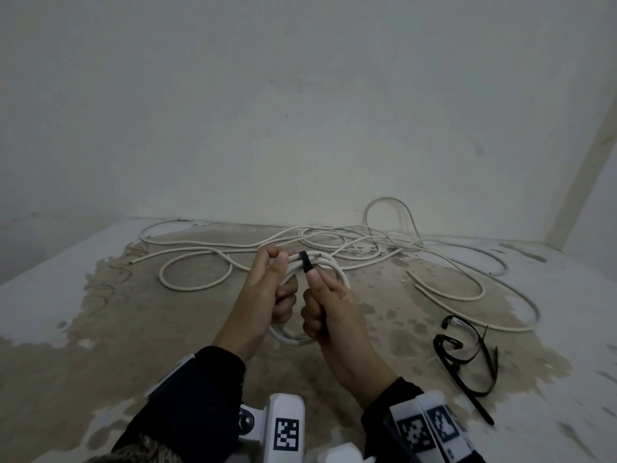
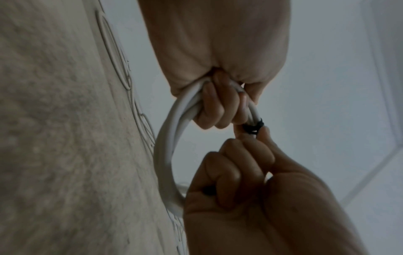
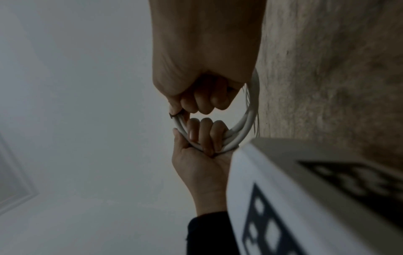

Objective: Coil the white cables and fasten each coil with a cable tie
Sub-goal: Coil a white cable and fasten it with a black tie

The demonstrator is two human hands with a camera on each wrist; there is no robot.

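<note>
grip, left: left hand (image 1: 267, 289) had fingers curled round the coil (image 1: 329, 262), thumb pressing the strands together just beside the tie. wrist view showed the bundle running thru the closed fist.
grip, right: right hand (image 1: 329, 315) pinched the tail of the black cable tie (image 1: 305, 262) betw thumb and forefinger, other fingers curled in. a dark bit showed low in the fist in the left wrist view, prob the rest of the tail, cannot tell for sure.
tie: wrapped round the top of the coil as a band, looked snug against the strands. whether the head was fully locked, too small to tell.
coil: small white loop of several turns, held up off the floor (image 1: 133, 329) betw both hands, lower arc hanging under the wrists.
step (judged): cinching the tie on this coil, near done.
outward: loose white cables (image 1: 200, 259) lay tangled on the floor beyond the hands, up to the wall (image 1: 300, 111). spare black ties (image 1: 467, 355) lay on the floor to the right, well apart from the hands.
risk 1: left hold slackens while pulling, turns spring apart, tie closes on only some strands.
risk 2: tail slips from the pinch, band stays loose.
risk 3: too hard a pull, tie kinks the cable.
remaining (judged): most cable uncoiled, so task far from done.
</note>
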